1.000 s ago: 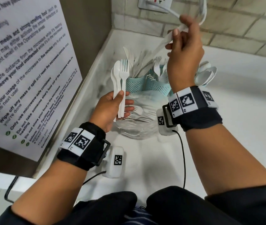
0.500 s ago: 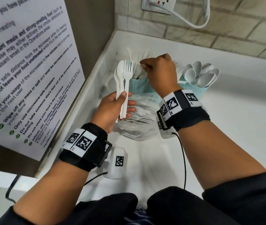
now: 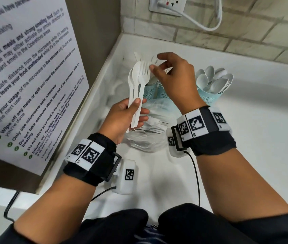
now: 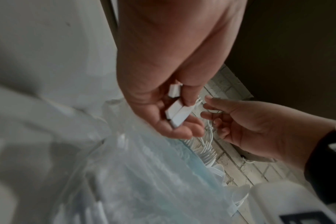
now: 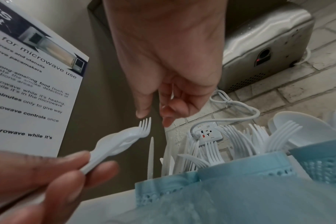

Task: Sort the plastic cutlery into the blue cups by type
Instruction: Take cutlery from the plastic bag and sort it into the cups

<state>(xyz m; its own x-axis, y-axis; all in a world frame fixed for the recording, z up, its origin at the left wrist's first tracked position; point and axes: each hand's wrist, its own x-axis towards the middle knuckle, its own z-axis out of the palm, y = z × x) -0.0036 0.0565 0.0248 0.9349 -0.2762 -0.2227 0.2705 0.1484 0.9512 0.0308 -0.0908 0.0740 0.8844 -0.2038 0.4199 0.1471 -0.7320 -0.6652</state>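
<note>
My left hand grips the handles of a small bundle of white plastic cutlery, spoons with one fork in front, held upright. My right hand holds nothing; its thumb and forefinger are apart, just beside the fork's tines. Behind that hand stand blue mesh cups: one with knives, one with forks. A third blue cup to the right is full of spoons. A clear plastic bag with loose forks lies on the counter under my hands.
A panel with a printed microwave notice closes the left side. A tiled wall with a socket and white cable runs behind the cups. A steel appliance hangs on the wall. White counter stretches to the right.
My right hand came down from up high with a knife, left it in the far-left cup, and moved empty to the top of the bundle. The left hand stayed put.
</note>
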